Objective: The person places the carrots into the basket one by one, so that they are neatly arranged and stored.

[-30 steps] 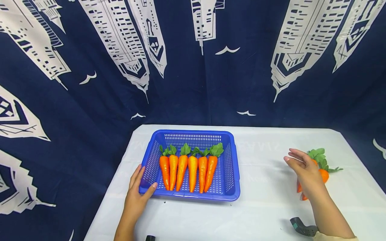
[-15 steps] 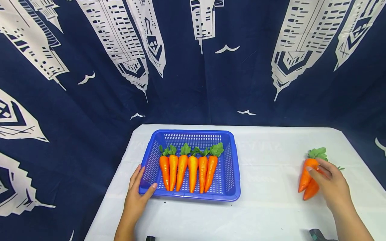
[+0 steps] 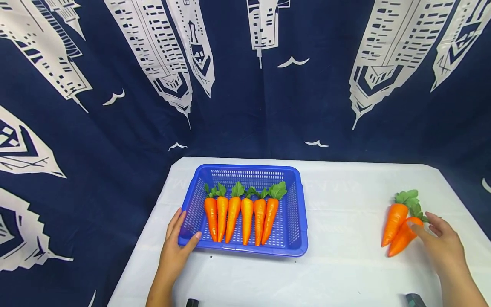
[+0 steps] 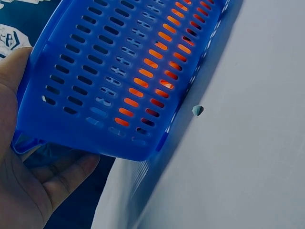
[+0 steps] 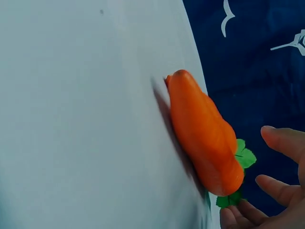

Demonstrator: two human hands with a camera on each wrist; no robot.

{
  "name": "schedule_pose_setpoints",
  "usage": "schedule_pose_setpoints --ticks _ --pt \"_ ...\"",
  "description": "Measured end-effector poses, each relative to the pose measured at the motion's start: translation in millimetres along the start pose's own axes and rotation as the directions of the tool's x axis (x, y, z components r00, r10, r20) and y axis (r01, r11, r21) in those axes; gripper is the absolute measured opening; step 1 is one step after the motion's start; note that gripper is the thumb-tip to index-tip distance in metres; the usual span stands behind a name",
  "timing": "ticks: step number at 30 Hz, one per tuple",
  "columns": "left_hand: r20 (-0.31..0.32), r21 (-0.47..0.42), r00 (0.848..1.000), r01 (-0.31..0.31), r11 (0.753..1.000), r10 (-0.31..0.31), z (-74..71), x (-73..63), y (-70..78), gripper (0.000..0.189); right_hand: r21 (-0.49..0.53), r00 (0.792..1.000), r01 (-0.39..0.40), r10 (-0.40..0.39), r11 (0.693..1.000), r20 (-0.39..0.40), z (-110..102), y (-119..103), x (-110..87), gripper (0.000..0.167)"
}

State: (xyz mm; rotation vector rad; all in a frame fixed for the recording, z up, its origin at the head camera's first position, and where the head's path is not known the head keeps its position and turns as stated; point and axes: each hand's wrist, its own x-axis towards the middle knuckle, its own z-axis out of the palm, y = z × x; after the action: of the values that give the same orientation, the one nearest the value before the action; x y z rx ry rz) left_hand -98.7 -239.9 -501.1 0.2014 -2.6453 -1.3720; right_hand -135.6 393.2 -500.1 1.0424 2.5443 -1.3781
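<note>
My left hand (image 3: 175,251) holds the near left corner of a blue plastic basket (image 3: 264,250), thumb on the front rim, fingers along the left side. In the left wrist view, the slotted basket wall (image 4: 86,81) lies between thumb and fingers. Several carrots (image 3: 246,219) with green tops lie side by side in the basket. To the right, two more carrots lie together on the table, one (image 3: 395,224) partly behind the other (image 3: 405,236). My right hand (image 3: 445,243) is beside the nearer one, fingers spread, thumb overlapping it; in the right wrist view, the fingers are by the leaves (image 5: 228,199).
A white cloth (image 3: 326,273) covers the table. Behind and at the left hangs a dark blue curtain (image 3: 230,119) with white building prints. Dark device parts show near the wrists, one (image 3: 415,299) at the right, another (image 3: 192,302) at the left.
My right hand has moved from over the two loose carrots toward the right and near side, leaving both uncovered. My left hand and the basket have stayed in place.
</note>
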Motion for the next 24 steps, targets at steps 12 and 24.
schedule_pose_setpoints --ticks 12,24 --pt "0.004 0.004 1.000 -0.001 1.000 0.001 0.9 0.4 0.0 0.080 -0.059 0.992 -0.008 0.016 0.998 0.124 5 9 7.7 0.094" --pt "-0.001 -0.001 1.000 -0.005 1.000 0.005 1.5 0.9 -1.0 0.080 -0.128 0.993 0.042 -0.028 0.991 0.111 6 13 15.3 0.095"
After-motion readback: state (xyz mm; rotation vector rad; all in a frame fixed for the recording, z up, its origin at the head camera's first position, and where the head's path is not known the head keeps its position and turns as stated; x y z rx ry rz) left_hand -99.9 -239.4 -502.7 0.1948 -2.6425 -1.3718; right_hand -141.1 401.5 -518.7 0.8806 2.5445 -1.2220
